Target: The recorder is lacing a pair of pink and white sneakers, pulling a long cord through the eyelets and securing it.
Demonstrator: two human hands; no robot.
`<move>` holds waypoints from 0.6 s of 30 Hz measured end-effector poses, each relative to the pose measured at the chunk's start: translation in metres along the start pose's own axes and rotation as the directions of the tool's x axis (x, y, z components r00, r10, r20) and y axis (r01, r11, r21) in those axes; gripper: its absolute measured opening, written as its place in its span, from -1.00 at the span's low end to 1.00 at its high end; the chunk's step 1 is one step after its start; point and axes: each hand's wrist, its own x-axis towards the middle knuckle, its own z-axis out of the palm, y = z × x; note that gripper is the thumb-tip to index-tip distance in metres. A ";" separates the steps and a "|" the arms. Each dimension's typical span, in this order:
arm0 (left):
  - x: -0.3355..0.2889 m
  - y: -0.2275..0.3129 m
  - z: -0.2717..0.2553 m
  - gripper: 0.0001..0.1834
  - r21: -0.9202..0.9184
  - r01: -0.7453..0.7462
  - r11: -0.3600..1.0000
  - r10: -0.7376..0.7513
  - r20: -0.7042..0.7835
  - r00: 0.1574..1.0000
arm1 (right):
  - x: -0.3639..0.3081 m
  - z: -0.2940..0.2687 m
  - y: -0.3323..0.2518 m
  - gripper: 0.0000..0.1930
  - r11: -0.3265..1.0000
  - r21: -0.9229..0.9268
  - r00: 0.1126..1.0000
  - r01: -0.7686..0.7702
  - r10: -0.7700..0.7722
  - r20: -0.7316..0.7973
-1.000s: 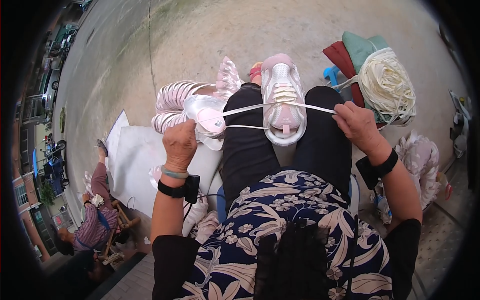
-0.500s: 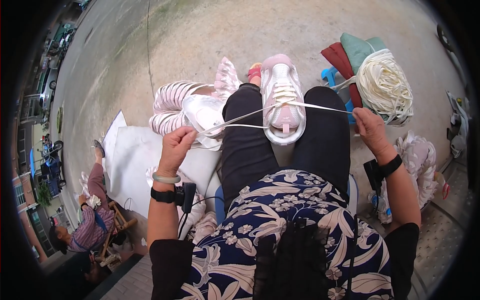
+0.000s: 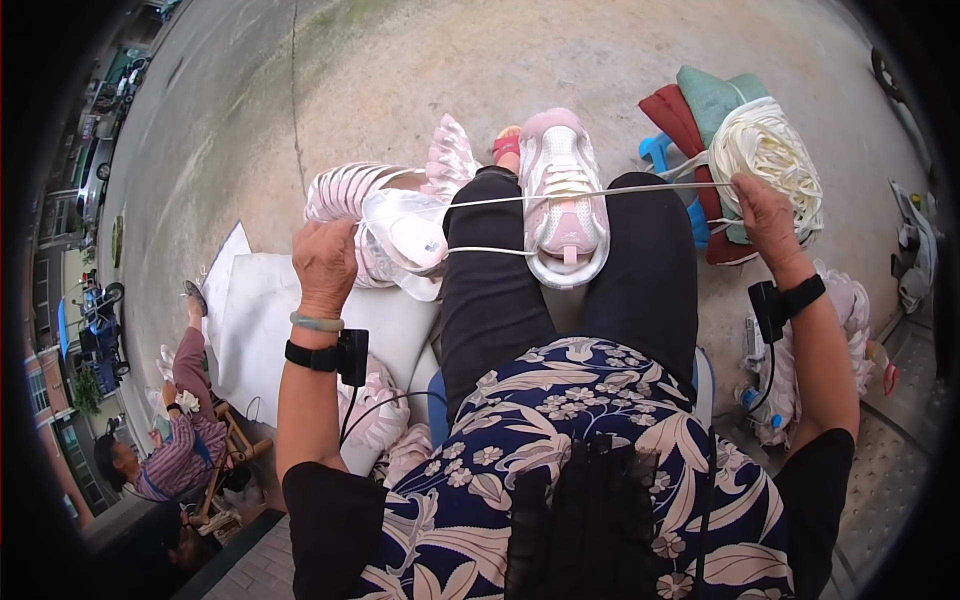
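A pink and white sneaker (image 3: 563,205) rests between my thighs, its toe pointing away from me. Cream shoelace (image 3: 660,190) crosses its lower eyelets and stretches taut sideways above the shoe. My left hand (image 3: 325,262) is closed on the lace, out to the left beside a pile of shoe parts. Out to the right, my right hand (image 3: 765,215) pinches the lace in front of the lace bundle. Another strand runs from the left of the shoe's collar across my left thigh.
Striped pink and white shoe uppers (image 3: 345,205) are stacked at left beside a white sheet (image 3: 270,330). At right lie a thick bundle of cream laces (image 3: 768,150), red and green cloth (image 3: 715,105), and more uppers (image 3: 850,310). Another person (image 3: 180,450) sits at far left.
Both hands have moved farther apart and slightly away from me, drawing the lace out longer. The lace now runs as one nearly straight line above the shoe. The sneaker has stayed in place.
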 end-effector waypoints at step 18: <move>-0.102 -0.076 0.015 -0.85 0.076 0.527 0.847 -0.532 0.152 0.833 | -0.099 0.025 0.069 -0.88 0.978 0.009 0.976 -0.207 0.207 -0.067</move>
